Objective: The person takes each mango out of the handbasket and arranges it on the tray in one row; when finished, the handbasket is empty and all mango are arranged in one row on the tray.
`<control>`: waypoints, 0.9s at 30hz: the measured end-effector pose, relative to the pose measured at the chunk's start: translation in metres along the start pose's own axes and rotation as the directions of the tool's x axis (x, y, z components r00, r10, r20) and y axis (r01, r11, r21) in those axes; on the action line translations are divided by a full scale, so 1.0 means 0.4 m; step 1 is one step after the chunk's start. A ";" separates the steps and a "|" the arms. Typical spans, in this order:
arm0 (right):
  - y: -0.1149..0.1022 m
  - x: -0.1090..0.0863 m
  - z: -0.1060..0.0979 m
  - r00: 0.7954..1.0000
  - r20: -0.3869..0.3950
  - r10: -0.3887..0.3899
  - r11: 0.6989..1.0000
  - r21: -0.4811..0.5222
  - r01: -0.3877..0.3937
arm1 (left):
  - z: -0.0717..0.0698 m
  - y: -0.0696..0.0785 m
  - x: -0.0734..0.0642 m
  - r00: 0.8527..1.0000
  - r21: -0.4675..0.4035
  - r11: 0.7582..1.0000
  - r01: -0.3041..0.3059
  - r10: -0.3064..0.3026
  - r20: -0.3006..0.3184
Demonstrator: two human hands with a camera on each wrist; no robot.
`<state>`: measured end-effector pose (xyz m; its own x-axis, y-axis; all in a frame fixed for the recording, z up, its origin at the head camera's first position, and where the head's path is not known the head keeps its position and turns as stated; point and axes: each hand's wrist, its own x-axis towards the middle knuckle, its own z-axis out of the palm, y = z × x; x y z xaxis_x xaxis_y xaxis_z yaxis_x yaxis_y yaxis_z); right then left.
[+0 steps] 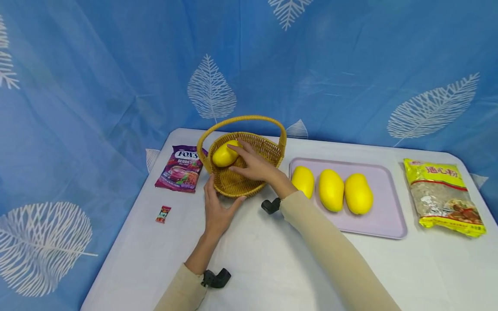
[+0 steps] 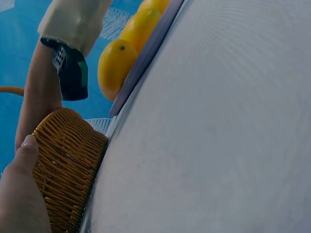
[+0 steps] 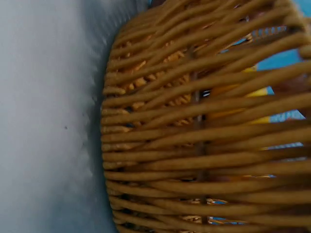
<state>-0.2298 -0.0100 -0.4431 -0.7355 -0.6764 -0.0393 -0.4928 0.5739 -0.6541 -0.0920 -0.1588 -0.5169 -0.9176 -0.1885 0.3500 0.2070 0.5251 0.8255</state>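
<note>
A wicker basket point(image 1: 233, 186) with a tall arched handle stands near the back of the table, one yellow mango point(image 1: 223, 156) inside at its left. My right hand point(image 1: 253, 165) reaches in over the rim, fingers spread, fingertips at the mango's right side. The basket's weave hides this hand in the right wrist view. My left hand point(image 1: 218, 211) rests against the basket's near left side, fingers and thumb spread apart. In the left wrist view the left thumb point(image 2: 28, 148) touches the basket wall point(image 2: 68, 165) near its rim.
To the right, a pale purple tray point(image 1: 383, 216) bears three mangoes point(image 1: 331, 190). Beyond it lies a yellow pasta bag point(image 1: 443, 196). A purple candy bag point(image 1: 182, 169) lies left of the basket, and a small wrapped candy point(image 1: 163, 214) lies nearer. Blue leaf-patterned cloth point(image 1: 330, 77) hangs behind.
</note>
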 end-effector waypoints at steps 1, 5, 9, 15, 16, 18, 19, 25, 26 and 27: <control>0.002 0.005 0.001 1.000 0.014 0.002 1.000 0.005 -0.002 | 0.001 0.002 0.001 1.000 -0.001 1.000 0.003 -0.003 0.002; 0.008 0.022 0.004 0.999 0.052 -0.003 1.000 0.003 0.002 | 0.002 0.007 0.004 1.000 0.005 1.000 0.008 -0.008 0.003; 0.009 0.034 0.008 0.998 0.066 -0.014 1.000 -0.002 0.014 | 0.000 0.011 0.006 1.000 0.011 1.000 0.001 -0.001 -0.004; -0.004 0.041 0.012 0.993 0.103 -0.052 0.999 0.014 0.051 | -0.002 0.009 0.005 1.000 0.015 1.000 0.002 -0.002 -0.008; -0.007 0.041 0.013 0.991 0.116 -0.065 0.998 0.012 0.064 | -0.001 0.008 0.005 1.000 0.017 1.000 -0.001 0.001 -0.009; -0.014 0.043 0.017 0.986 0.139 -0.089 0.996 0.015 0.088 | -0.001 0.005 0.004 1.000 0.018 1.000 -0.008 0.008 -0.015; -0.017 0.043 0.019 0.984 0.146 -0.103 0.995 0.016 0.102 | 0.000 0.004 0.004 1.000 0.018 1.000 -0.015 0.015 -0.019; -0.023 0.035 0.026 0.982 0.141 -0.129 0.992 0.016 0.128 | 0.002 0.001 0.001 1.000 0.014 1.000 -0.013 0.013 -0.021; -0.022 0.033 0.026 0.982 0.139 -0.127 0.992 0.018 0.126 | 0.003 0.001 0.000 1.000 0.014 1.000 -0.009 0.010 -0.021; -0.021 0.030 0.027 0.982 0.138 -0.126 0.992 0.019 0.124 | 0.003 0.001 -0.001 1.000 0.013 1.000 -0.008 0.008 -0.020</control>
<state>-0.2295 -0.0279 -0.4462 -0.5967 -0.8002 -0.0603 -0.5715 0.4766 -0.6681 -0.0921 -0.1574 -0.5171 -0.9088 -0.2011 0.3655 0.2096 0.5374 0.8169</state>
